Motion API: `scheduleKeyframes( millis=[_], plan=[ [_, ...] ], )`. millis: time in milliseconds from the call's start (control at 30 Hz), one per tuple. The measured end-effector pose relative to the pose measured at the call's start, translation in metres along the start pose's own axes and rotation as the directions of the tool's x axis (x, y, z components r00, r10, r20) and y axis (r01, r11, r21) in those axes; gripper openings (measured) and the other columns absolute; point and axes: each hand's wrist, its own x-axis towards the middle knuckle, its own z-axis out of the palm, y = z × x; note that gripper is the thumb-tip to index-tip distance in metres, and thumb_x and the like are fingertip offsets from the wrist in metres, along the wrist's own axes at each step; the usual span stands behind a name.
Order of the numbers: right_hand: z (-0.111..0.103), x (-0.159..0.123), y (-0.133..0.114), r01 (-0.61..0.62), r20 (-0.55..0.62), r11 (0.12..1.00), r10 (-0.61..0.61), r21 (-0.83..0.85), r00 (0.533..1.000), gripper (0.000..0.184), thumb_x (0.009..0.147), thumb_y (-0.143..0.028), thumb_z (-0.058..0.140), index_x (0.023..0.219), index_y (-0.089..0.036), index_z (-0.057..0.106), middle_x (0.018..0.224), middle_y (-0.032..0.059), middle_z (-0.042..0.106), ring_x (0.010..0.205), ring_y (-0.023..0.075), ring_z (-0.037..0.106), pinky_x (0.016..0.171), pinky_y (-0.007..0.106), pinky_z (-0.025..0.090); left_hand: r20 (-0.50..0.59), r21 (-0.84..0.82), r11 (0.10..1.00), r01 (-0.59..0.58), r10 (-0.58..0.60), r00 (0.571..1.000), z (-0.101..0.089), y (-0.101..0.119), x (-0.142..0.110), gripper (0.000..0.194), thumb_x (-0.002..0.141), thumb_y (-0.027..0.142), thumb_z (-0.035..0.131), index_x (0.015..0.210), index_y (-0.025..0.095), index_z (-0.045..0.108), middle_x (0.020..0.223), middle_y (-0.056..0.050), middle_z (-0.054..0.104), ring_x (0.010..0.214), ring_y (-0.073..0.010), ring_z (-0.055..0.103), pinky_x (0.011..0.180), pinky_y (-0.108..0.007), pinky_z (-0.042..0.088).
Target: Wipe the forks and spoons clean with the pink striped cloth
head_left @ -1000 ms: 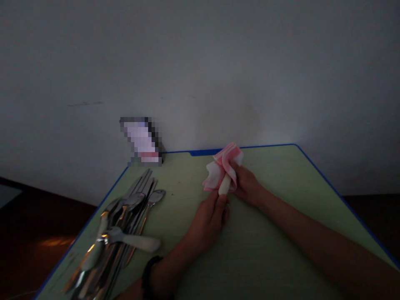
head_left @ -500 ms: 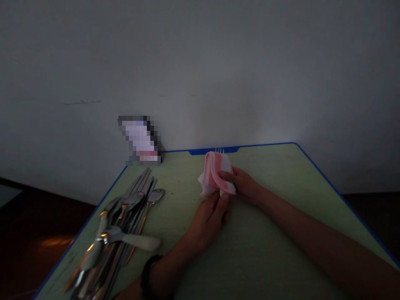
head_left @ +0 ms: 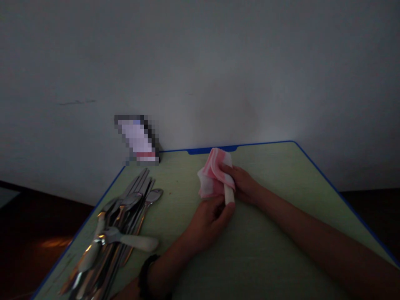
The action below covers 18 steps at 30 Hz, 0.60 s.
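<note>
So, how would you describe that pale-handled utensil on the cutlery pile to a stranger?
Find the green table with its blue edge, then the cutlery pile on its left side. On top is the pale-handled utensil, its thick handle pointing right, near the dark bracelet. Most neighbours run lengthwise; this one lies crosswise.

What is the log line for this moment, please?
left hand: grips pale handle | right hand: holds pink-and-white cloth around it | cutlery pile: on table, left side
</note>
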Motion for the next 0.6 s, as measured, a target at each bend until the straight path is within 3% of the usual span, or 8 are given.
scheduleKeyframes(
  millis=[233, 433, 533, 600],
  plan=[
    [0.0018, 0.0, -0.0014, -0.009, -0.069, 0.999, 0.011, 0.034, 0.998, 0.028, 0.069, -0.038, 0.069, 0.079, -0.013, 0.061, 0.068, 0.0035, 0.064, 0.06, 0.0134, 0.057, 0.062, 0.028, 0.046, 0.124, 0.097, 0.993, -0.07, 0.058, 0.991, 0.0026, 0.0, -0.0026, 0.029, 0.09, 0.034, 0.042, 0.067, 0.016, 0.047, 0.061, 0.004, 0.042, 0.053, -0.0091, 0.037, 0.047, -0.02, 0.026],
    [-0.0002, 0.003, 0.0011, -0.01, -0.094, 0.999, 0.015, 0.048, 0.995, 0.028, 0.069, -0.038, 0.068, 0.079, -0.014, 0.059, 0.068, 0.0025, 0.064, 0.059, 0.0134, 0.056, 0.059, 0.028, 0.045, -0.076, -0.001, 0.999, -0.039, 0.039, 0.996, 0.0048, -0.0022, -0.0033, 0.016, 0.087, 0.029, 0.05, 0.081, 0.019, 0.039, 0.07, 0.004, 0.044, 0.059, -0.01, 0.042, 0.053, -0.021, 0.035],
    [-0.0001, 0.0029, 0.0014, -0.017, -0.093, 0.999, 0.02, 0.038, 0.995, 0.028, 0.068, -0.039, 0.069, 0.078, -0.015, 0.058, 0.066, 0.0015, 0.064, 0.059, 0.0133, 0.055, 0.06, 0.028, 0.044, -0.056, -0.133, 0.989, -0.06, 0.052, 0.997, 0.0064, -0.0038, -0.003, 0.011, 0.09, 0.023, 0.046, 0.095, 0.02, 0.037, 0.075, 0.003, 0.049, 0.063, -0.0099, 0.046, 0.057, -0.021, 0.039],
    [0.0017, 0.0019, 0.0002, -0.022, -0.102, 0.999, 0.026, 0.036, 0.994, 0.029, 0.067, -0.041, 0.069, 0.077, -0.016, 0.058, 0.065, 0.0009, 0.063, 0.058, 0.0129, 0.054, 0.059, 0.028, 0.042, -0.019, -0.159, 0.984, -0.081, 0.079, 0.997, 0.0068, -0.0045, -0.0031, 0.02, 0.091, 0.022, 0.045, 0.109, 0.021, 0.036, 0.078, 0.002, 0.052, 0.066, -0.0105, 0.049, 0.06, -0.022, 0.041]
  ],
)
